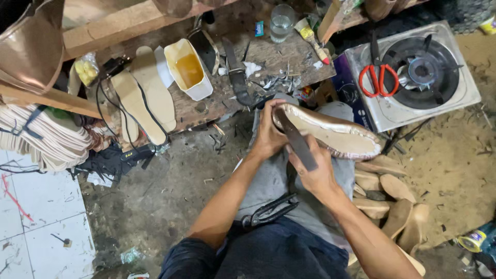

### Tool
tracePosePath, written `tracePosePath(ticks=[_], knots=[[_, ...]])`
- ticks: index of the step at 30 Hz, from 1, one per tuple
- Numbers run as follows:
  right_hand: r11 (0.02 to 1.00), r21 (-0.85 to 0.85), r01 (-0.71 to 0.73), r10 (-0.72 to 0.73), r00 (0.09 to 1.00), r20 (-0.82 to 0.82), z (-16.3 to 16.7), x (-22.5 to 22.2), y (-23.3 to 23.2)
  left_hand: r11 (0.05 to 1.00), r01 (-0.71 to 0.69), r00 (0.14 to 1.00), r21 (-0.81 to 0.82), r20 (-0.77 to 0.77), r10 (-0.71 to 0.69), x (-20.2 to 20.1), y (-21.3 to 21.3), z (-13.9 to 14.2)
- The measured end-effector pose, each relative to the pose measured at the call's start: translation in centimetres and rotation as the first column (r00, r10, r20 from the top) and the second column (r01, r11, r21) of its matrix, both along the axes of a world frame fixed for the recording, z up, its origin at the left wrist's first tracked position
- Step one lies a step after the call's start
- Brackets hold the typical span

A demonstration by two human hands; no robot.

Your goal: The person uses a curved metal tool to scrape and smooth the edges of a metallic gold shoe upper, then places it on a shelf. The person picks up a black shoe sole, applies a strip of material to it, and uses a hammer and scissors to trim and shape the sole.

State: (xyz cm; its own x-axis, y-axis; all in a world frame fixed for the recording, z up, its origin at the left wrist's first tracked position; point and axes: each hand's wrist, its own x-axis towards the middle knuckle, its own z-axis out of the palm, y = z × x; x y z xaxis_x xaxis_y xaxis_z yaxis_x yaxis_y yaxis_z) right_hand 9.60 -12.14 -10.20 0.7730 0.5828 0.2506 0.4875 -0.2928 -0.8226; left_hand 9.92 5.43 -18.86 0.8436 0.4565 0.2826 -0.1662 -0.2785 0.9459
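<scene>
**Two hands at work on a gold shoe upper**

Two bare forearms reach out over the person's lap, where black pliers [269, 211] lie on grey cloth spread across the thighs. Just beyond them, the right hand [315, 173] is closed around a flat, dark tool [298, 142], whose blade slants up and left across the underside of a shoe. The left hand [269, 135] is wrapped around one end of that gold shoe [336, 135], thumb and fingers clamped on it. The shoe lies sole-up between the hands, above the knees, its other end pointing right toward a metal stove; its pale insole shows, with the gold upper folded over the edge.

Right of the knees, wooden shoe lasts [390, 199] are heaped on the dirt floor. Left, white floor tiles [44, 217] meet a stack of pale cut soles [46, 139].

Further out stands a low wooden workbench [274, 57]. On it lie two tan insoles [144, 98] side by side, next to them a white tub of amber glue [190, 70], then a dark strip and metal scraps. A glass of water [281, 23] sits at the bench's far edge. On the right, red-handled scissors [378, 77] rest on a single-burner gas stove [418, 72].
</scene>
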Motion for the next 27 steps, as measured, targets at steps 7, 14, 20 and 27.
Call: tracePosePath(ticks=[7, 14, 20, 27], knots=[[0.991, -0.130, -0.036, 0.035, 0.999, -0.007, -5.0, -3.3, -7.2, 0.955, 0.150, 0.984, -0.256, -0.058, -0.170, -0.3, 0.0, 0.6], [0.896, -0.375, -0.235, 0.316, 0.934, 0.169, -3.9, -4.8, -15.6, 0.957, 0.162, 0.981, -0.242, -0.067, -0.183, -0.2, 0.6, 0.8], [0.904, -0.106, 0.415, -0.313, 0.809, 0.497, 0.0, -1.9, -11.8, 0.970, 0.241, 0.967, -0.016, 0.090, -0.239, -0.4, -1.4, 1.8], [0.933, -0.196, 0.303, -0.246, 0.931, 0.270, 1.1, 4.2, -8.9, 0.853, 0.508, 0.855, -0.116, 0.183, -0.485, -0.1, -3.9, 4.6]])
